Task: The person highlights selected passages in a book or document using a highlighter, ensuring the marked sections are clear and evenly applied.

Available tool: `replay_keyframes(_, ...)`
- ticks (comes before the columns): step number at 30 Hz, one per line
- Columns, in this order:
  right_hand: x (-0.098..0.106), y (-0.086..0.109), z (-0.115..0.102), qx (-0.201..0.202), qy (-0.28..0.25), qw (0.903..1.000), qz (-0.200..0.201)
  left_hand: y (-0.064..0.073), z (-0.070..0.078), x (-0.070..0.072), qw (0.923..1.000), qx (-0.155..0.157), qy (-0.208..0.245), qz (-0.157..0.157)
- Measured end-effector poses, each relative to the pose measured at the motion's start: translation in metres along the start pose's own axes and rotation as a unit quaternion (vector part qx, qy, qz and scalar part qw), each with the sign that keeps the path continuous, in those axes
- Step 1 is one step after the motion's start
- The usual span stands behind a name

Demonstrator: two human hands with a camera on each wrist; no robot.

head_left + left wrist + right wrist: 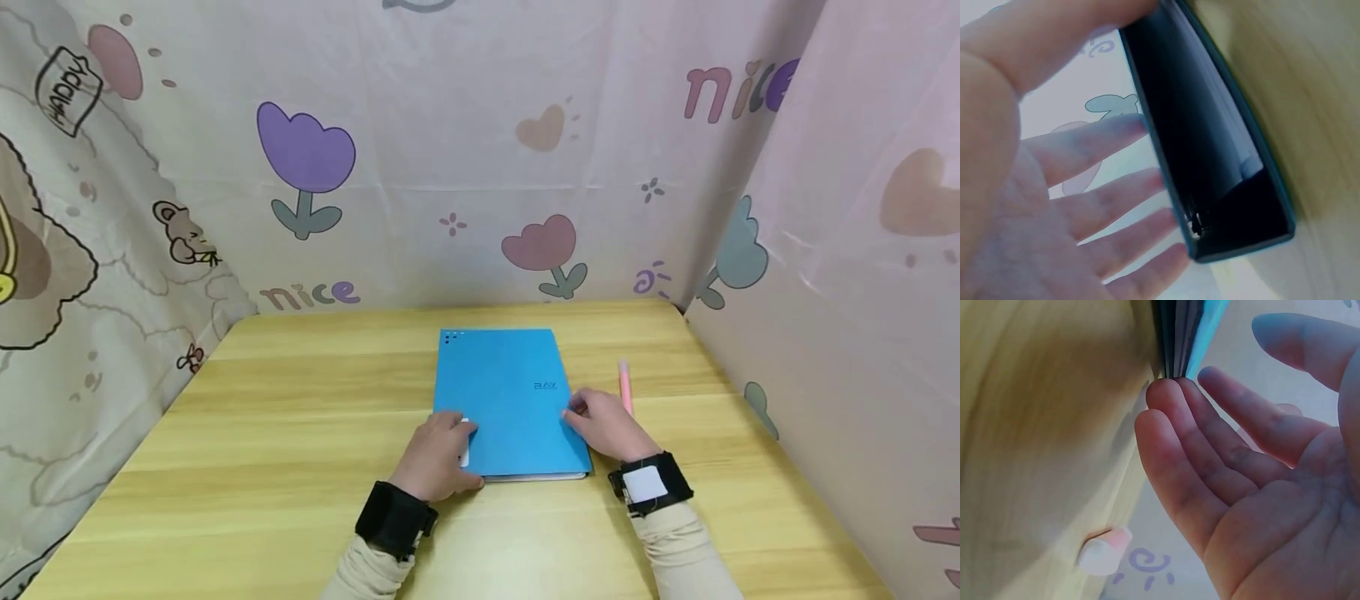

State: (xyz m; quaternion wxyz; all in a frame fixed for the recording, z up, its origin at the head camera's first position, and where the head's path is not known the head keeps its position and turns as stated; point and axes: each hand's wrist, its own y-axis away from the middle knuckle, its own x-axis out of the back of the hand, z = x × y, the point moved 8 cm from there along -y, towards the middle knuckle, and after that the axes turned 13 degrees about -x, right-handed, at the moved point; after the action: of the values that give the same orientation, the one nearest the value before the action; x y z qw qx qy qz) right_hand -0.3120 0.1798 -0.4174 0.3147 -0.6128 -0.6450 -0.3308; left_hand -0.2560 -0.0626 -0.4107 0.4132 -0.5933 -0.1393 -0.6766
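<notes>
A blue file binder (502, 392) lies closed on the table, with small dark print on its cover. My left hand (438, 458) rests at its lower left, fingertips on the cover and spine edge, thumb by the near edge. In the left wrist view those fingers are fairly straight against the binder (1210, 125), whose end shows a dark inside, paper sheets and a bit of metal. At the binder's right edge, my right hand (607, 425) touches with relaxed fingers. The right wrist view shows its fingertips against the edge of the binder (1179, 337), thumb apart.
A pink pen-like stick (626, 385), perhaps a marker, lies just right of the binder, beyond the right hand. The wood-grain table (300, 433) meets printed curtains (420, 150) at the back and both sides.
</notes>
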Motion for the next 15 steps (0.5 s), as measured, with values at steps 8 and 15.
replay_keyframes(8,0.0048,-0.0066,0.0102,-0.027,-0.047,0.9983,0.019,0.0050,0.0076,0.0089,0.9957,-0.021,-0.060,0.067)
replay_keyframes(15,0.0082,-0.0065,0.0099,-0.023,-0.049,0.9980,0.033,0.0071,0.0084,0.0084,0.9942,-0.020,-0.058,0.089)
